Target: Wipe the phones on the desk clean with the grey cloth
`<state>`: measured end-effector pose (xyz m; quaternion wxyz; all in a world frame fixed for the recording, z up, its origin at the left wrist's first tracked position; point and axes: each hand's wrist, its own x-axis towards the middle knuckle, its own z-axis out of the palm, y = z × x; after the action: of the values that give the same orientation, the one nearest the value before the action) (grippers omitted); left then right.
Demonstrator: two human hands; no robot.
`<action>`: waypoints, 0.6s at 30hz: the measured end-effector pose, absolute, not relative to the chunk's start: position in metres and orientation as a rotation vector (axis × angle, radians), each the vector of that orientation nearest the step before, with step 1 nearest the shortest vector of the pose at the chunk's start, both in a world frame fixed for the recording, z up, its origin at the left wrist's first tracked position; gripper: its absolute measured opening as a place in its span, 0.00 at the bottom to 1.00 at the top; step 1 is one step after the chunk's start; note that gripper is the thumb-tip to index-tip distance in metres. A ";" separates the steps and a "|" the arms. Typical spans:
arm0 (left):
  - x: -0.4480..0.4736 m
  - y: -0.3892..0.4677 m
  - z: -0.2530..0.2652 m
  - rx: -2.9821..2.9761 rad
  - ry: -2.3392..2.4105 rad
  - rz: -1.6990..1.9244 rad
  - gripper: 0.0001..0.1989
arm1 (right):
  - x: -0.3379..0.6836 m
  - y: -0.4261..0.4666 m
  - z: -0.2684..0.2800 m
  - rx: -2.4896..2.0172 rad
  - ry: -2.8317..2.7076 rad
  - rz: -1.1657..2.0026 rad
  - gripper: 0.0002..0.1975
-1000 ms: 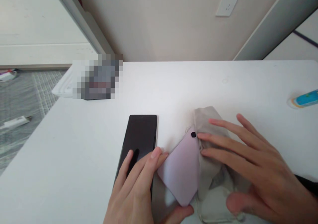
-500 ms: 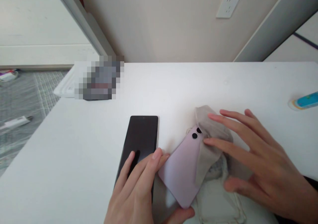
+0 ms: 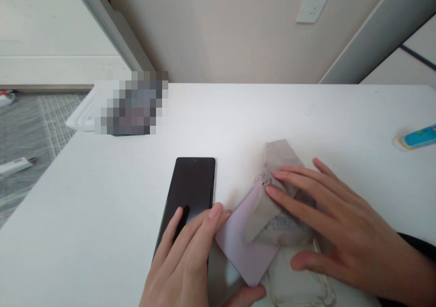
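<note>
A lilac phone [image 3: 235, 239] lies back up and slanted on the white table. My left hand [image 3: 187, 257] grips it along its edge, fingers at the left corner and thumb at the bottom corner. Over its upper part, a grey cloth [image 3: 277, 155] with faint print covers the camera lenses. My right hand [image 3: 334, 216] presses this cloth onto the phone with extended fingers, thumb held apart. Beneath the cloth's lower edge shows a clear phone case [image 3: 296, 279]. A black phone [image 3: 194, 184] lies screen up to the left, partly under my left fingers.
The white table [image 3: 112, 198] meets the wall at the back. A blue-labelled tube or bottle [image 3: 418, 137] lies at the right edge. At the back left are a white tray-like item [image 3: 81, 114] and a blurred-out dark object [image 3: 131, 111]. A wall outlet [image 3: 314, 3] is above.
My right hand has moved left and slightly down with the cloth, which now hides the camera lenses and more of the phone's back. My left hand stays at the lilac phone's edge.
</note>
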<state>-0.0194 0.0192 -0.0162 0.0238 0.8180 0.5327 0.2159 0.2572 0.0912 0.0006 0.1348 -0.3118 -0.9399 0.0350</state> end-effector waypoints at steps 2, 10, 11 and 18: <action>-0.020 0.019 -0.015 2.550 1.652 0.653 0.46 | 0.254 0.089 0.002 -0.778 -2.796 0.126 0.40; -0.020 0.019 -0.016 2.564 1.656 0.651 0.40 | 0.255 0.088 0.001 -0.993 -2.691 0.070 0.37; -0.020 0.020 -0.016 2.576 1.653 0.645 0.37 | 0.253 0.088 0.002 -0.929 -2.733 0.094 0.38; -0.023 0.018 -0.017 2.607 1.625 0.623 0.38 | 0.250 0.087 0.003 -0.894 -2.744 0.168 0.37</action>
<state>-0.0234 0.0183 -0.0169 0.0036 0.8317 0.5184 0.1988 0.2505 0.0873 0.0029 0.1250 -0.3069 -0.9417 0.0576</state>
